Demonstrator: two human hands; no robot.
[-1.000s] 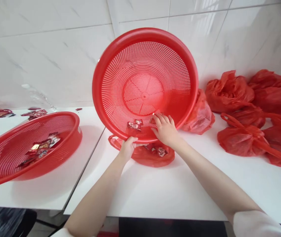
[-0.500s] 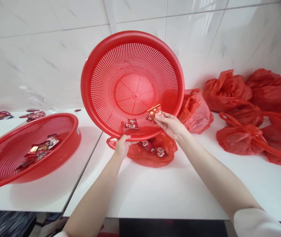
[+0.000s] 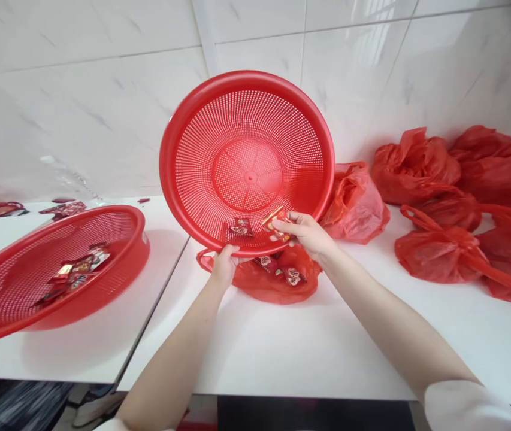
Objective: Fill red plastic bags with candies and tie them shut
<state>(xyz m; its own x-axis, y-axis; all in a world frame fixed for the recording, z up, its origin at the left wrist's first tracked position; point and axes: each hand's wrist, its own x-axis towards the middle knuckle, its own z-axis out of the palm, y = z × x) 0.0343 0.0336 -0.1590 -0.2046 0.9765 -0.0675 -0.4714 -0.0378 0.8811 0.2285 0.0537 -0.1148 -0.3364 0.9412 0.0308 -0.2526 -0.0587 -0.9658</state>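
The red perforated plastic basket (image 3: 248,120) is tipped up on its side, its mouth facing the wearer, and sits a little lower against the tiled wall (image 3: 102,120) than half a second ago. At the basket's lower rim the left hand (image 3: 224,267) is clamped on, thumb on top and fingers curled underneath, as in both earlier frames. The right hand (image 3: 307,232), a second ago pressed inside the basket, pinches a red-and-gold foil packet (image 3: 274,216) between thumb and fingers in front of the basket's lower right side — the packet now more slanted than half a second ago. Left of it, a dark red printed packet (image 3: 241,227) has stayed inside the basket, low on its wall. Below the basket, an open red plastic bag (image 3: 255,286) holds more printed packets (image 3: 293,276) on the white table (image 3: 304,353). Left of the basket stands a second red basket (image 3: 102,299) with packets in it; right of it — a crumpled red bag (image 3: 363,206), then knotted red bags (image 3: 444,254).
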